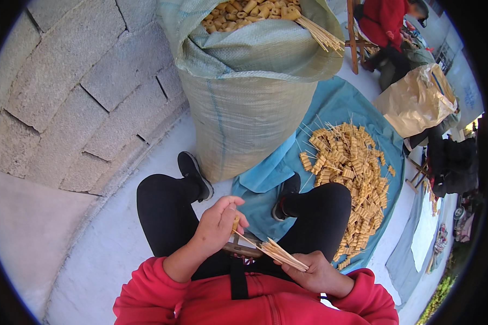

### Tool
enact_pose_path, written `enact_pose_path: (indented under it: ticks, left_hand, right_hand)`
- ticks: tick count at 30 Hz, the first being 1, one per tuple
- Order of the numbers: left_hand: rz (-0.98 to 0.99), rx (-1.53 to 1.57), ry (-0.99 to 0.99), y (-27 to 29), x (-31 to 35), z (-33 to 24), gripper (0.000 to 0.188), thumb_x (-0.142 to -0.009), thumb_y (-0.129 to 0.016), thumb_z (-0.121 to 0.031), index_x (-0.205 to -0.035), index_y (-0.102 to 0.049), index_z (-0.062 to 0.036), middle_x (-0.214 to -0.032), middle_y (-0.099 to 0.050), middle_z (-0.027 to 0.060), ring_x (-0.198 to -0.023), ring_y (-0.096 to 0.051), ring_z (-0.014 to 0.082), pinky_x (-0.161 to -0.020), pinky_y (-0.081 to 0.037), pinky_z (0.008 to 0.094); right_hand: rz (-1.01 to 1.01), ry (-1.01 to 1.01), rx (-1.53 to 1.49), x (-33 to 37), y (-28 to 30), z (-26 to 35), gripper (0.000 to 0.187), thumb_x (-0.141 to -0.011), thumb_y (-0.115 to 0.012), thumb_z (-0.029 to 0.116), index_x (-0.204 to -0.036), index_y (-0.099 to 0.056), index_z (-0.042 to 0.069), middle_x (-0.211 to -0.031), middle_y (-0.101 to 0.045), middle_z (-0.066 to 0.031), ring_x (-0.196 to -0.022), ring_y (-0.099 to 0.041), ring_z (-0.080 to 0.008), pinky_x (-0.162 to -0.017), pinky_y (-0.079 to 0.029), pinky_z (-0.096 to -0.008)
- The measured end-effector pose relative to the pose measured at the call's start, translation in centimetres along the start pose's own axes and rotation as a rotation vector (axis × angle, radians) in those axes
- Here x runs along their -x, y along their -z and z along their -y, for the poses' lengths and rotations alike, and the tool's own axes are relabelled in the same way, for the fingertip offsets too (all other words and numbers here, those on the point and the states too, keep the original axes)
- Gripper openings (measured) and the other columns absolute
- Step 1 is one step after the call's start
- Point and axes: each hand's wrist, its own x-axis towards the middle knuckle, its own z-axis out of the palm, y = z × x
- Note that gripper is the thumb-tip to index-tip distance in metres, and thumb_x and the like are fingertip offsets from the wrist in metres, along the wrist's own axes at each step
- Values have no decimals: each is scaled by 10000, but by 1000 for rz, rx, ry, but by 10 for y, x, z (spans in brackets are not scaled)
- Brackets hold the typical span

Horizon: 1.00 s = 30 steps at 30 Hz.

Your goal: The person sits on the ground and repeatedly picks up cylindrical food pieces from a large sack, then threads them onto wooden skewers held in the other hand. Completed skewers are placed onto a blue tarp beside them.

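Observation:
My left hand point(217, 223) is closed, pinching a short tan hollow tube-shaped piece point(236, 222). One thin wooden stick runs from that piece toward my right hand point(315, 274). In my right hand a bundle of thin wooden skewers point(281, 254) is gripped, tips fanned toward the left. Beyond my knees stands a large woven sack point(244, 122), its mouth rolled open and filled with loose tan tube pieces point(249, 12). More skewers point(321, 33) lie over the sack's right rim. A heap of skewered tan pieces point(358, 173) spreads on the blue cloth point(331, 103) at right.
A block wall point(81, 92) curves along the left. At the upper right a person in red point(382, 21) sits beside a wooden chair frame point(354, 43). A brown paper-like sack point(417, 100) stands right of the cloth. Dark clothing point(453, 162) shows farther right.

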Motion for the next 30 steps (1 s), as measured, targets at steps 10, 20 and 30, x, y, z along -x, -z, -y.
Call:
enact_pose_path:
  ticks: [10, 20, 30]
  left_hand:
    - [-24, 9, -42, 0, -2, 9, 271, -969, -319, -163, -1105, -471, 16, -744, -604, 124, -573, -550, 119, -479, -415, 209]
    - [21, -21, -77, -6, -5, 9, 339, -981, -372, -265, -1185, -455, -7, -868, -624, 112, -690, -584, 122, -523, -444, 218]
    - [123, 668, 233, -1, 1, 11, 244, -887, -592, -161, -1023, -574, 41, -731, -551, 59, -591, -510, 100, -447, -404, 195]
  right_hand:
    - [-37, -20, 7, 5, -3, 0, 267, -829, -577, 30, -1092, -598, -5, -850, -652, -168, -718, -651, -197, -663, -498, -262]
    - [-179, 89, 36, 4, -18, -21, 253, -842, -571, 50, -1091, -598, 16, -818, -655, -123, -680, -646, -188, -616, -490, -262]
    - [-279, 61, -133, 6, -33, -28, 208, -933, -508, 122, -1083, -597, 9, -664, -497, 27, -584, -437, -46, -515, -354, -205]
